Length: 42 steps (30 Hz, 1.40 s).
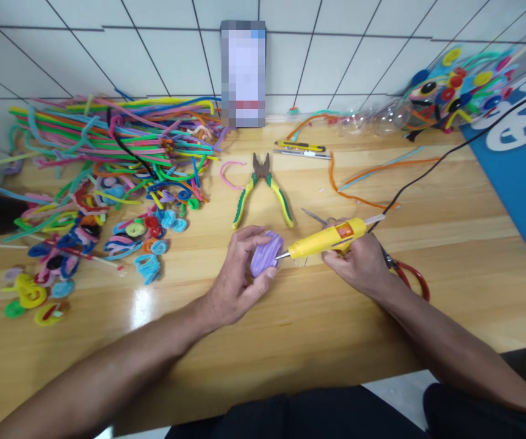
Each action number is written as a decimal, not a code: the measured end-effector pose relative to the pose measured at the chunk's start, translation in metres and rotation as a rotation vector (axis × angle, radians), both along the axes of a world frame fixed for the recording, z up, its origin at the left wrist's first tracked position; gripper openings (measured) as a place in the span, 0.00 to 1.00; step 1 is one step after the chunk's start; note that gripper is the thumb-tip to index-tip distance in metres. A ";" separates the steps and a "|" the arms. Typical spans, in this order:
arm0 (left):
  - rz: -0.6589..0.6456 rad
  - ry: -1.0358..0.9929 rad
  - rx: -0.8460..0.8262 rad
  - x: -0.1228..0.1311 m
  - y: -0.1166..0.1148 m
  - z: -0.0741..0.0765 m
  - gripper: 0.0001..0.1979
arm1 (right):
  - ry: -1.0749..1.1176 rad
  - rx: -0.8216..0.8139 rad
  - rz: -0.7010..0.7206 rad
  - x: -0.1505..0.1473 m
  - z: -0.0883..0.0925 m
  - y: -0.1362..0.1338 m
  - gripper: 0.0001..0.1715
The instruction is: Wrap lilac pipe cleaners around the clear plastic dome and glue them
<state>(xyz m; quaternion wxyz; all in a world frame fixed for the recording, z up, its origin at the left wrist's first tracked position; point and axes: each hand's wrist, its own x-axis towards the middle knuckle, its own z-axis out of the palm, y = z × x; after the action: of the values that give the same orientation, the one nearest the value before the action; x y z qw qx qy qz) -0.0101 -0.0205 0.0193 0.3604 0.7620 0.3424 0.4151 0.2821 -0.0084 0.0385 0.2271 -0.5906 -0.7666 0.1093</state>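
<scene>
My left hand (238, 277) grips a purple coil of pipe cleaner (267, 253) between thumb and fingers, above the table's middle. A yellow hot glue gun (327, 239) is in my right hand (359, 262), its fingers wrapped round the handle. The gun's metal nozzle points left and meets the right edge of the purple coil; whether glue is coming out is too small to tell. A clear glue stick pokes from the gun's back end. Beyond my hands lie pliers (266, 183) with yellow-green handles, jaws spread. Red-handled scissors (412, 277) are partly hidden behind my right hand.
Many coloured pipe cleaners (130, 137) are heaped at the left, with small coiled shapes (153, 228) before them. A phone (243, 73) leans on the tiled wall. Yellow cutter (302, 146) and loose orange stems lie behind. A black cord (428, 164) runs from the glue gun rightward.
</scene>
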 end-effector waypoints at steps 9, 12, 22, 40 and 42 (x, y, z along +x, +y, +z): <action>0.004 -0.005 0.015 0.000 0.001 0.001 0.26 | 0.000 -0.031 0.000 0.001 0.001 -0.001 0.02; 0.005 -0.011 0.004 0.000 0.000 0.000 0.26 | 0.012 -0.035 -0.004 0.001 0.000 0.000 0.02; -0.009 -0.003 -0.024 -0.001 0.000 0.001 0.26 | 0.027 -0.052 -0.002 0.001 0.002 -0.001 0.02; 0.008 0.006 0.007 0.000 0.000 0.001 0.25 | 0.041 -0.052 -0.009 0.001 0.002 -0.001 0.03; 0.008 0.007 0.007 0.000 0.000 0.001 0.25 | 0.043 -0.040 -0.019 0.001 0.001 -0.001 0.03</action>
<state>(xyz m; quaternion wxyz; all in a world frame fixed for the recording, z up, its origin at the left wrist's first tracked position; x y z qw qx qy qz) -0.0102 -0.0203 0.0199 0.3547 0.7634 0.3451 0.4151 0.2835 -0.0091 0.0391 0.2325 -0.5999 -0.7535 0.1351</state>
